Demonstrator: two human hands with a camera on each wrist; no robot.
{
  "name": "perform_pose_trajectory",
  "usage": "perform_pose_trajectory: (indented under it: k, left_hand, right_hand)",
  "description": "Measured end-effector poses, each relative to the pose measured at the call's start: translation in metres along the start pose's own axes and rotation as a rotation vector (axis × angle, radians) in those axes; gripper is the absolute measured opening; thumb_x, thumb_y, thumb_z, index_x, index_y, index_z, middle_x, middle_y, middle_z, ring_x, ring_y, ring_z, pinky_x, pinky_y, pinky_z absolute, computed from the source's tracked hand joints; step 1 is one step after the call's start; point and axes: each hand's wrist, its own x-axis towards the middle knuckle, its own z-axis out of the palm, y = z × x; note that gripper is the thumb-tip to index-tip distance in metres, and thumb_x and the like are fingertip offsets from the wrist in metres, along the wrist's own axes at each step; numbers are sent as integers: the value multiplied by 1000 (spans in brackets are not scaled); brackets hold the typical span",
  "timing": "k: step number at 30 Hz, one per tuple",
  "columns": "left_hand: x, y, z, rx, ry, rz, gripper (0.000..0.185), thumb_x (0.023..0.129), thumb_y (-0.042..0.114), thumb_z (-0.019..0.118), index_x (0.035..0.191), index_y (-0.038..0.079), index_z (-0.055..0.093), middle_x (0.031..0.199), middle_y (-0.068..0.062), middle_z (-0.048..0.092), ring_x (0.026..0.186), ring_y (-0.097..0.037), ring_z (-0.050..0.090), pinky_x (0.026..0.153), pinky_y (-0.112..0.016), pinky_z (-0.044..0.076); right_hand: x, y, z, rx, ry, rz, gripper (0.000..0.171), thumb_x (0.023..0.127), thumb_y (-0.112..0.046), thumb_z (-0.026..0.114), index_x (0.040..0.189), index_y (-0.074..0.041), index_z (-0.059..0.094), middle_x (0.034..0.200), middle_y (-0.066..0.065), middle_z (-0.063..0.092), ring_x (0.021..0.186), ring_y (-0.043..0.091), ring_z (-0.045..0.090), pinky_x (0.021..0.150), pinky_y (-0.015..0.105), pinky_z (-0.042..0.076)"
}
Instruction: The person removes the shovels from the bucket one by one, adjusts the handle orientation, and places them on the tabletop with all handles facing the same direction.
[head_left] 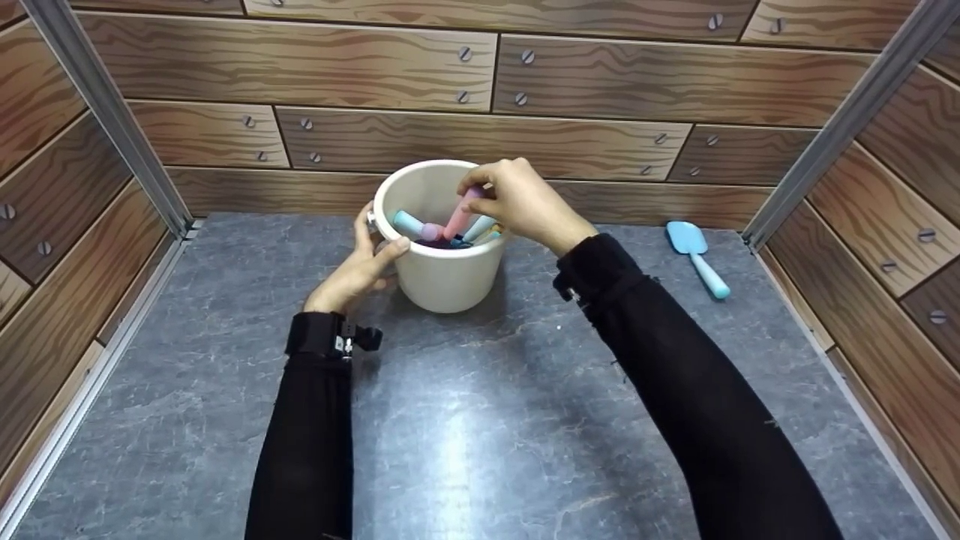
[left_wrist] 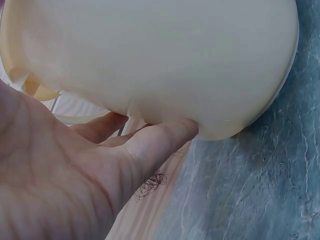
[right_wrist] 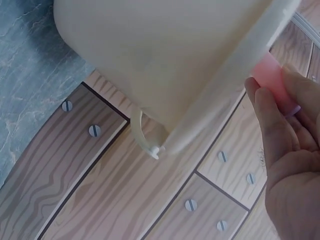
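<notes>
A cream bucket (head_left: 450, 279) stands on the grey floor near the back wall, holding several coloured pieces. My left hand (head_left: 361, 268) holds it at its left side, thumb at the rim and other fingers on the outer wall. In the left wrist view, fingertips (left_wrist: 186, 128) touch that wall. Over the right rim, my right hand (head_left: 517, 196) pinches a pink handle with a purple end (head_left: 459, 217). Its lower part goes down into the bucket, where its far end is hidden. Beside it lie a turquoise and lilac handle (head_left: 411, 223) and a light-blue piece (head_left: 478, 228).
A light-blue toy shovel (head_left: 688, 238) with a turquoise handle lies on the floor at the right. Wood-patterned walls (head_left: 375, 71) with metal corner posts surround the floor on the back and sides. The bucket's bail handle (right_wrist: 140, 131) hangs on its outside.
</notes>
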Motion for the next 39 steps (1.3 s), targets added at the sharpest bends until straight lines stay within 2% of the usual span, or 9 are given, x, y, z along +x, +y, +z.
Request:
perform_pose_trajectory:
  k: [4, 8, 16, 21, 24, 28, 31, 35, 39]
  left_hand:
    - [0, 1, 1, 9, 0, -4, 121, 108, 50, 76, 185, 38, -17, 199, -17, -7, 180, -52, 25, 138, -84, 33]
    - [0, 2, 1, 22, 0, -6, 124, 106, 55, 78, 185, 38, -16, 199, -18, -7, 179, -55, 26, 137, -85, 33]
    - [1, 0, 1, 1, 0, 5, 119, 108, 48, 76, 185, 38, -15, 199, -19, -5, 181, -52, 23, 138, -86, 30]
    - [0, -1, 1, -9, -2, 8, 119, 108, 46, 76, 184, 38, -15, 199, -16, -6, 181, -50, 22, 138, -86, 30]
    - [-1, -1, 1, -8, -1, 7, 117, 109, 44, 74, 185, 38, -15, 199, -16, -6, 182, -49, 21, 138, -86, 30]
    - [0, 0, 0, 2, 0, 3, 115, 110, 44, 72, 185, 38, -15, 199, -16, -6, 182, -49, 19, 138, -86, 30]
    - [0, 0, -1, 7, -1, 1, 116, 109, 45, 73, 185, 38, -15, 199, -16, -6, 182, -50, 20, 138, -86, 31]
    - [0, -1, -1, 13, 0, -1, 116, 110, 46, 74, 184, 39, -15, 199, -16, -6, 183, -50, 20, 137, -86, 32]
    - [0, -1, -1, 19, 6, -4, 115, 110, 44, 73, 185, 39, -15, 200, -17, -6, 182, -50, 21, 137, -86, 32]
  right_hand:
    - [-3, 2, -9, 17, 7, 11, 23, 108, -13, 86, 128, -1, 86, 128, 16, 88, 125, 31, 82, 113, 47, 66]
    - [-5, 3, -18, 19, 22, 12, 23, 108, -14, 86, 127, -2, 86, 126, 16, 88, 118, 29, 80, 107, 45, 65]
    - [-8, 3, -32, 64, 56, 25, 23, 107, -11, 86, 127, -1, 86, 127, 18, 88, 119, 31, 84, 109, 43, 67]
    - [-11, 3, -39, 73, 99, 37, 20, 107, -10, 86, 126, -3, 87, 121, 15, 88, 107, 22, 80, 96, 26, 61]
    - [-13, 3, -43, 89, 115, 37, 19, 108, -10, 86, 125, -4, 88, 120, 14, 87, 107, 18, 78, 91, 17, 57]
    - [-17, 2, -48, 122, 128, 28, 20, 108, -9, 85, 127, -2, 87, 127, 17, 88, 119, 25, 85, 102, 25, 68]
    - [-19, 2, -53, 128, 148, 28, 21, 109, -9, 84, 128, -2, 87, 131, 17, 88, 123, 30, 87, 104, 30, 70]
    - [-23, 1, -59, 118, 181, 40, 21, 109, -13, 85, 129, -6, 87, 129, 14, 89, 116, 26, 86, 93, 15, 64]
    - [-26, 2, -66, 121, 211, 39, 20, 109, -13, 85, 128, -6, 88, 128, 14, 89, 112, 21, 85, 91, 11, 62]
